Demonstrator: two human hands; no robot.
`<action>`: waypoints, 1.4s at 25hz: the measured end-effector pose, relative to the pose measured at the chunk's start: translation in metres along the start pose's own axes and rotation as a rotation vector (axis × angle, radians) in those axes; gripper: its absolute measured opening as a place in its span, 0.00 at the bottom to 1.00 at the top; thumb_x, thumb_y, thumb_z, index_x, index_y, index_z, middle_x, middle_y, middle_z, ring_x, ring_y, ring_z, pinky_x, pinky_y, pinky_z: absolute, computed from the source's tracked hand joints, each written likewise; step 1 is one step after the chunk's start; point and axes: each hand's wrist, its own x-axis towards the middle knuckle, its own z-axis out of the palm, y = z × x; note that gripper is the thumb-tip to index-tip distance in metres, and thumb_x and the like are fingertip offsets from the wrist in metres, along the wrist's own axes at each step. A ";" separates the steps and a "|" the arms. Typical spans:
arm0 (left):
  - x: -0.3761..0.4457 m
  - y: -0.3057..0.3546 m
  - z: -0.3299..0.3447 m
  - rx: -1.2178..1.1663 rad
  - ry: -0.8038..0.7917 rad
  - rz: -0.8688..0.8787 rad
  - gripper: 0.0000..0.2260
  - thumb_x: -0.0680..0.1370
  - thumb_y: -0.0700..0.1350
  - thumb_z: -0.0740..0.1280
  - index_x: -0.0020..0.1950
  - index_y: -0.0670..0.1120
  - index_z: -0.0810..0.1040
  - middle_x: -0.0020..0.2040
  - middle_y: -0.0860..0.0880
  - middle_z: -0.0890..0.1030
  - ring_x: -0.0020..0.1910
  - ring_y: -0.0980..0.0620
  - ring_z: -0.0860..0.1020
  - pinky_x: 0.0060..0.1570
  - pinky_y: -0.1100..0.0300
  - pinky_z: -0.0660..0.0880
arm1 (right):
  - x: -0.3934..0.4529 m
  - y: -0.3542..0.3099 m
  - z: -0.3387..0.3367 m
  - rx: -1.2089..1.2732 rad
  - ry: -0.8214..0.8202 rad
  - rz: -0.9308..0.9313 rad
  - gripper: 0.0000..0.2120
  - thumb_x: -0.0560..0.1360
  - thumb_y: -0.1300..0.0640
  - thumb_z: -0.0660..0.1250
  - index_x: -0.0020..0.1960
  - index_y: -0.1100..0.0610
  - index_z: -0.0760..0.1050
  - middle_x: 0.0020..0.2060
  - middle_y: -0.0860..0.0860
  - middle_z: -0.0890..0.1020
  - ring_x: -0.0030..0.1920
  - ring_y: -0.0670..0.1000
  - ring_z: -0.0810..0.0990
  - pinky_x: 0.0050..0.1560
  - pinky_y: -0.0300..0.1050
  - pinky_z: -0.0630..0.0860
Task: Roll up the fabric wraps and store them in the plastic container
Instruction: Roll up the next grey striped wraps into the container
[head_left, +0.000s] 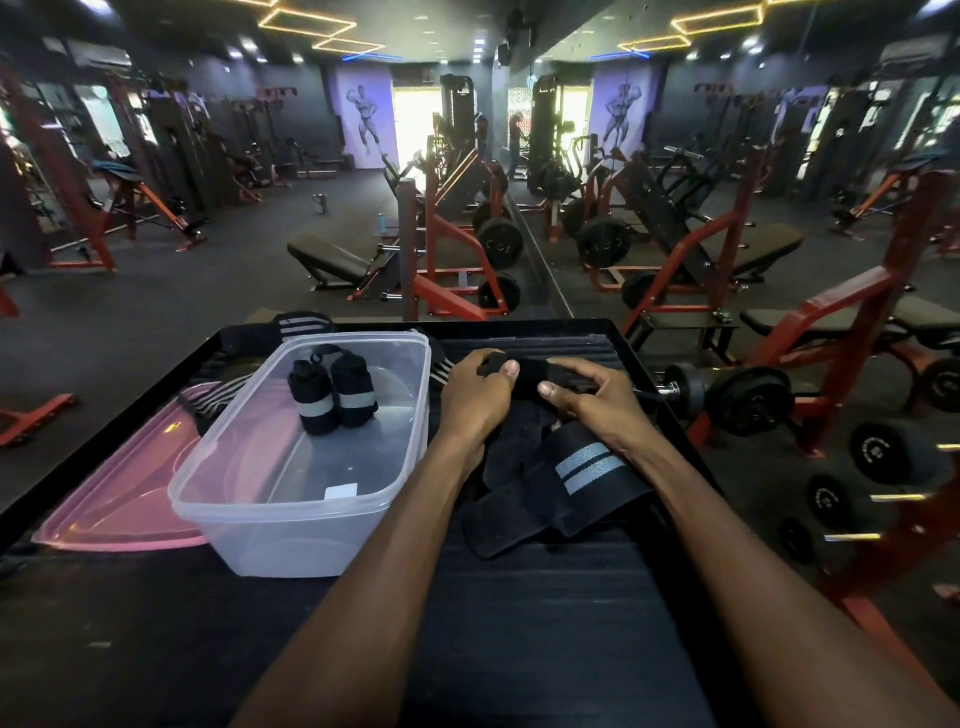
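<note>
A clear plastic container (260, 499) stands on the black table, left of my arms. Two rolled black wraps with grey bands (332, 395) sit upright inside it near its far wall. My left hand (478, 395) and my right hand (592, 400) both pinch one end of a black fabric wrap (530, 376) stretched between them. The rest of that wrap, with its grey-striped section (587, 467), lies loose under my right wrist. More striped wraps lie behind the container (298, 325) and at its left (218, 397).
A pink lid (119, 499) lies flat to the left of the container. The black table (519, 623) has a raised rim. Dumbbells on a rack (748, 400) stand close at the right. Gym benches and machines fill the floor beyond.
</note>
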 end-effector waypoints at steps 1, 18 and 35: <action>-0.001 0.001 0.000 -0.031 -0.028 -0.036 0.16 0.71 0.58 0.68 0.55 0.52 0.82 0.51 0.50 0.85 0.52 0.49 0.83 0.57 0.47 0.79 | 0.000 -0.001 0.000 0.017 0.015 -0.015 0.14 0.71 0.68 0.74 0.49 0.51 0.82 0.43 0.52 0.85 0.38 0.47 0.83 0.37 0.40 0.82; -0.004 0.004 0.001 -0.106 -0.041 -0.032 0.13 0.75 0.53 0.72 0.57 0.49 0.81 0.49 0.50 0.84 0.49 0.51 0.83 0.55 0.50 0.80 | 0.001 0.000 0.000 0.090 0.027 -0.078 0.17 0.70 0.71 0.73 0.53 0.54 0.82 0.45 0.51 0.85 0.42 0.45 0.84 0.45 0.40 0.81; -0.004 0.004 0.003 -0.246 -0.106 -0.086 0.12 0.75 0.52 0.72 0.54 0.47 0.78 0.50 0.43 0.85 0.44 0.45 0.84 0.36 0.56 0.78 | 0.001 0.006 0.006 0.158 0.026 -0.068 0.16 0.71 0.73 0.71 0.55 0.59 0.82 0.53 0.64 0.82 0.54 0.67 0.82 0.53 0.66 0.80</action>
